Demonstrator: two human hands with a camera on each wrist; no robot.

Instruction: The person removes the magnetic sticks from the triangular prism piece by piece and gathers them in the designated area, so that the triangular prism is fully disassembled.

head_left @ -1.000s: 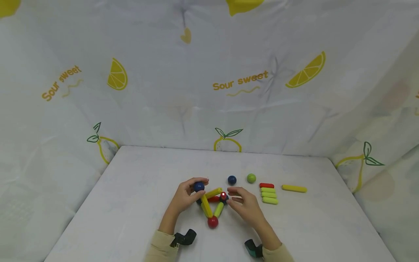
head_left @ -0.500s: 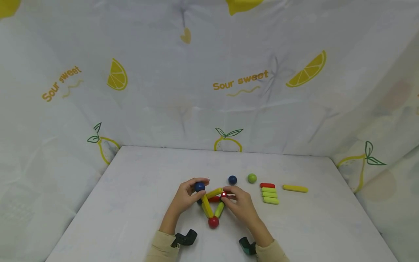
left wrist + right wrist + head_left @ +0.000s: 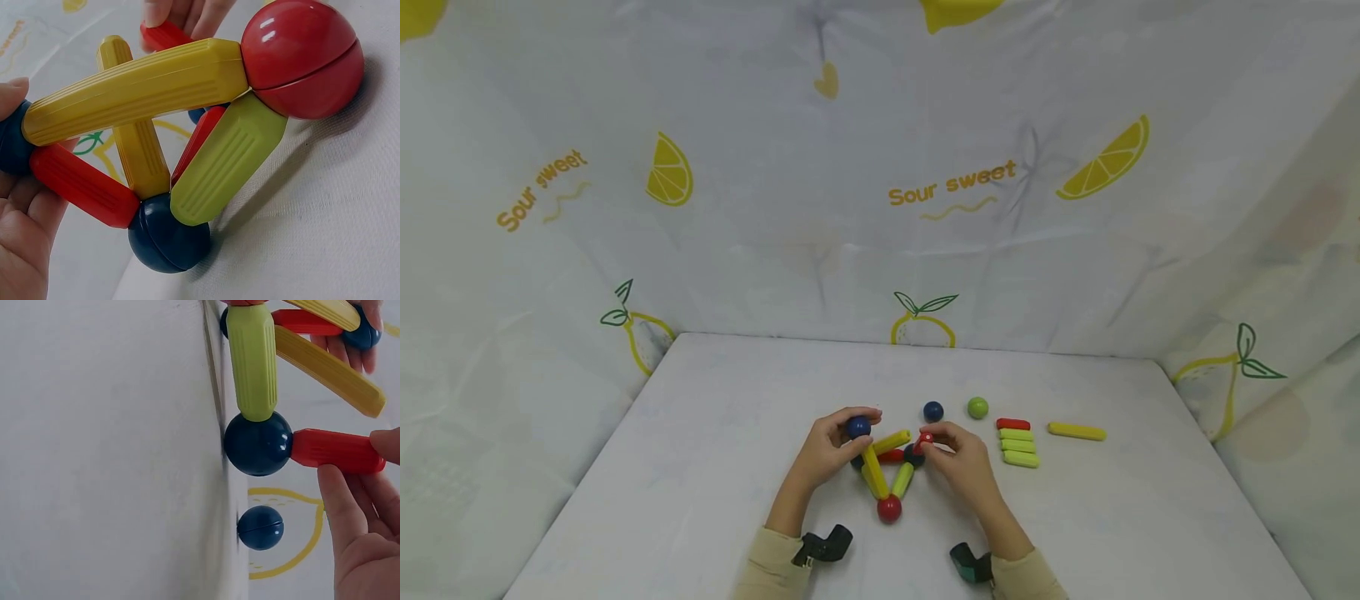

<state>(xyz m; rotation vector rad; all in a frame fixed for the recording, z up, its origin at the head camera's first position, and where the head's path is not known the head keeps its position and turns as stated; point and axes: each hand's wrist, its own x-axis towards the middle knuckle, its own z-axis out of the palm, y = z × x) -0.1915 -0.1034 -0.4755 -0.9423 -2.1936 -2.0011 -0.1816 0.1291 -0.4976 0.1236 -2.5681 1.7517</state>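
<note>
A frame of magnetic sticks and balls stands on the table. My left hand (image 3: 820, 454) holds its raised blue ball (image 3: 859, 427), thumb and fingers on either side. From that ball a yellow stick (image 3: 137, 94) runs down to a red ball (image 3: 890, 508), and a short red stick (image 3: 87, 187) to a lower blue ball (image 3: 169, 234). A second yellow stick (image 3: 892, 441) rises with its far end free. My right hand (image 3: 964, 462) pinches the outer end of another red stick (image 3: 337, 450), whose other end meets the right-hand blue ball (image 3: 257, 444). A green stick (image 3: 253, 362) joins there too.
Behind the frame lie a loose blue ball (image 3: 933, 411) and a green ball (image 3: 977, 407). To their right are a red stick (image 3: 1013, 424), several green sticks (image 3: 1018, 446) in a row, and a yellow stick (image 3: 1077, 432). A printed white cloth (image 3: 820, 275) hangs behind the table.
My right hand has come in from beside the frame and taken the upright red stick between thumb and fingers. The stick's top now leans to the right. My left hand has barely moved.
</note>
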